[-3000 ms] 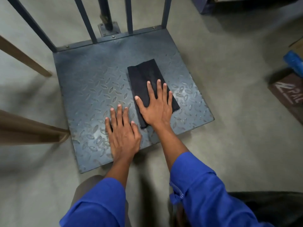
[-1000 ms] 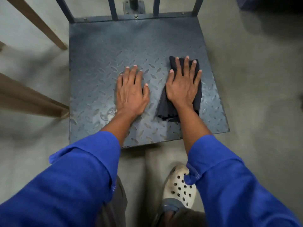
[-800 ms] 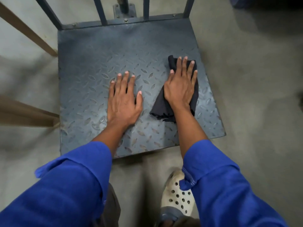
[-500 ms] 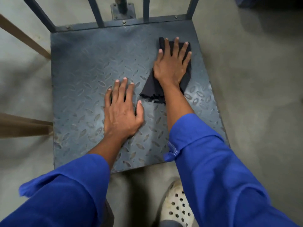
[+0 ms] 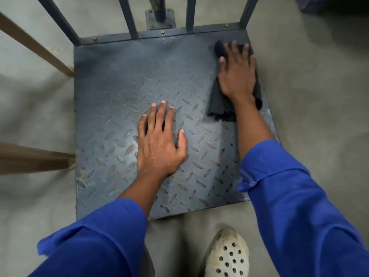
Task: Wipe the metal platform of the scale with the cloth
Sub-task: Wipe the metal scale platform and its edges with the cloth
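Observation:
The scale's metal platform is a dark grey square of tread plate lying on the floor. A black cloth lies bunched near the platform's far right corner. My right hand presses flat on the cloth, fingers spread and reaching almost to the back edge. My left hand rests palm down on the bare plate near the middle, fingers apart, holding nothing. Blue sleeves cover both forearms.
Dark metal rails and a bolted post base rise along the platform's back edge. Brown wooden beams stand at the left. A white perforated shoe is on the concrete floor by the near edge.
My right hand has slid the cloth away from me and to the right, from the plate's middle right up to its far right corner. The left hand stayed planted on the plate.

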Action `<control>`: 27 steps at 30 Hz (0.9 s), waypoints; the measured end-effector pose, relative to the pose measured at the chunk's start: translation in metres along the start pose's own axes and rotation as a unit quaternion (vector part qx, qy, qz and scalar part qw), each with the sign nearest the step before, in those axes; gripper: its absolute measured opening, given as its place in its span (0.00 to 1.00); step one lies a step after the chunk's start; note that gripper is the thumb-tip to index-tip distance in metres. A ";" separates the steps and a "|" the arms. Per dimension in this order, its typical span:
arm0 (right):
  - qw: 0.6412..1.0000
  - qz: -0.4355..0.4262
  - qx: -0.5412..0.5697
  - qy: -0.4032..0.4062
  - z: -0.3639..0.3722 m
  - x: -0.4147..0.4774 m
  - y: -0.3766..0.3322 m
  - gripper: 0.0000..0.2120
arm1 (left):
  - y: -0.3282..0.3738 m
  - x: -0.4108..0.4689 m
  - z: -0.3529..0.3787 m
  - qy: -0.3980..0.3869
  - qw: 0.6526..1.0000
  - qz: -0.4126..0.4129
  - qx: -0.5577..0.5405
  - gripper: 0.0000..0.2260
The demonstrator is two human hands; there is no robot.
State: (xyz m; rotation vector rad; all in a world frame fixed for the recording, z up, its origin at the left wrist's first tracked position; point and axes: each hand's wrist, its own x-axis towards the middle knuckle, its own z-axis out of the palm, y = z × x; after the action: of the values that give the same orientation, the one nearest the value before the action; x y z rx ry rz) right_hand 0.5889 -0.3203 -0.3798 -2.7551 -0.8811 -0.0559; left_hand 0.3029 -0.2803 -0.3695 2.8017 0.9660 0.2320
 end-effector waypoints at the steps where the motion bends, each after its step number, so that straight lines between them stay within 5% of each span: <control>1: 0.999 0.033 -0.001 0.006 0.000 0.005 0.011 0.29 | 0.000 0.000 0.000 -0.006 1.000 -0.001 0.001 0.31; 7: 0.986 0.147 0.020 0.082 0.015 0.022 -0.029 0.25 | -0.001 0.000 0.000 -0.009 1.000 -0.006 -0.002 0.31; 15: 0.982 -0.044 0.152 0.106 0.026 0.000 -0.129 0.18 | 0.000 0.003 -0.001 -0.007 1.000 -0.011 0.010 0.29; 21: 0.987 0.055 0.109 0.104 0.025 -0.005 -0.080 0.23 | -0.002 0.002 0.001 -0.015 1.000 -0.010 0.004 0.30; 27: 0.986 0.166 0.035 0.005 0.017 0.042 -0.041 0.30 | -0.003 0.001 0.003 -0.029 1.000 -0.012 -0.005 0.31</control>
State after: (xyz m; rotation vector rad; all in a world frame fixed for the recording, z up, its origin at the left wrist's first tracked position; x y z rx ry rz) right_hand 0.5986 -0.2597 -0.3826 -2.7913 -0.4034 0.0212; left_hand 0.3030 -0.2779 -0.3731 2.7709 0.9810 0.1518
